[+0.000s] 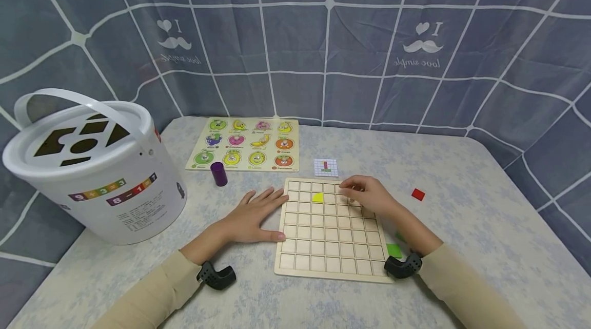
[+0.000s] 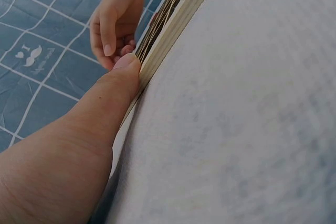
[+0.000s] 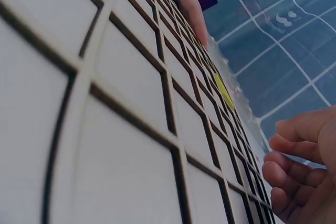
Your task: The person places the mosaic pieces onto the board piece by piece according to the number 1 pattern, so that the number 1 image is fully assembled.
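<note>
A pale wooden grid board [image 1: 323, 236] lies on the table, with one yellow tile [image 1: 317, 197] in a cell of its second row from the back. My left hand [image 1: 251, 218] rests flat with fingers spread at the board's left side; in the left wrist view its thumb [image 2: 100, 103] touches the board's edge. Over the back right corner of the board is my right hand [image 1: 369, 195]. In the right wrist view its fingers [image 3: 296, 177] are loosely bent, and no piece shows between them. Right of the board lie a green tile [image 1: 394, 250] and a red tile [image 1: 418, 194].
Behind the board lies a small pattern card [image 1: 326, 167]. A purple cylinder [image 1: 219, 174] stands before a fruit picture board [image 1: 247, 153]. On the left is a large white bucket [image 1: 161, 195] with a shape-cut lid. Another green piece [image 1: 400, 237] is partly hidden by my right forearm.
</note>
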Demonstrator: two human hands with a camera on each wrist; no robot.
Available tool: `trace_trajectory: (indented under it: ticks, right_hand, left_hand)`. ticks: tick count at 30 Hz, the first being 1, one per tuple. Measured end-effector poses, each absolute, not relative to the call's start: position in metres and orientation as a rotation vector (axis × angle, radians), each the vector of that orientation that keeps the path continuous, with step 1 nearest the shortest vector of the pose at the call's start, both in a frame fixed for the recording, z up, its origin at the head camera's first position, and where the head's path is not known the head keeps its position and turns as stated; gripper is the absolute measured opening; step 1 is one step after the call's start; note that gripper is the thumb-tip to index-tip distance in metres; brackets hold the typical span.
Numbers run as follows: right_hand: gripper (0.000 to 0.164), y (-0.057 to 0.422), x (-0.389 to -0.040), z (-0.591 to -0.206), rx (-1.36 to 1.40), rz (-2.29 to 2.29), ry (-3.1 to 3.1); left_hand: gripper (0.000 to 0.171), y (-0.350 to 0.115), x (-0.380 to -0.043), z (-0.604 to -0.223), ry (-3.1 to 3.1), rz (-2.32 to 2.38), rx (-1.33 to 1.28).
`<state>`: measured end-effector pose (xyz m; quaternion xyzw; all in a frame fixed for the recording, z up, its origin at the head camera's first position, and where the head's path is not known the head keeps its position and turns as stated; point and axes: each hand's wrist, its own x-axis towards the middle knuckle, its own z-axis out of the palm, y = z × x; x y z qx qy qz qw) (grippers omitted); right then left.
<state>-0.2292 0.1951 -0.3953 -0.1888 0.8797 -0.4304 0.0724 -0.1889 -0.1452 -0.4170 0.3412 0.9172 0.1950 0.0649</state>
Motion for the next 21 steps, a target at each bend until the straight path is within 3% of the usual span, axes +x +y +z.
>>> trace_trajectory:
  ticks: [21]
  right_hand:
    - [0.035,0.261,-0.22,-0.387,-0.361,-1.3,2.744]
  left_hand:
    - [0.094,-0.145,-0.189,-0.418,2.768,0.597,1.027]
